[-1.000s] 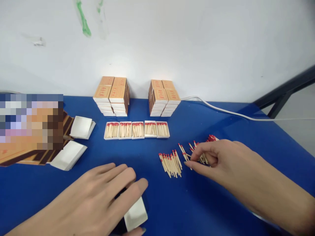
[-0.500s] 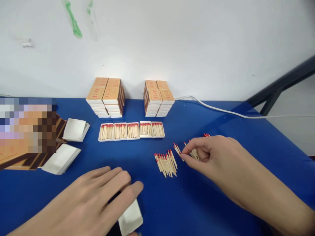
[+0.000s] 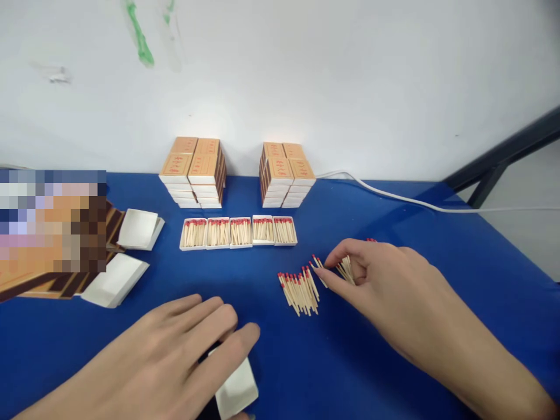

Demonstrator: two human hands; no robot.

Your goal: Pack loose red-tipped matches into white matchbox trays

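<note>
My right hand (image 3: 380, 286) is closed in a pinch, thumb and index fingertip on a few red-tipped matches (image 3: 318, 262). Just left of these fingertips lies a loose bunch of matches (image 3: 301, 291) on the blue table. More matches (image 3: 346, 268) show partly behind the right hand. My left hand (image 3: 175, 356) is curved around a white matchbox tray (image 3: 238, 391) at the bottom of the view, index finger along its far end and thumb at its near end. The tray's visible inside holds nothing; its left part is hidden.
Five trays filled with matches (image 3: 240, 233) form a row mid-table. Behind stand two stacks of orange matchboxes (image 3: 192, 175) (image 3: 289, 175) near the wall. Several white trays (image 3: 116, 280) and brown-striped sleeves (image 3: 83, 283) lie at left, partly pixelated. A white cable (image 3: 394, 198) crosses the back right.
The whole scene shifts slightly right in view. The right thumb and index finger have shifted a little on the few matches; the left hand stays at the tray.
</note>
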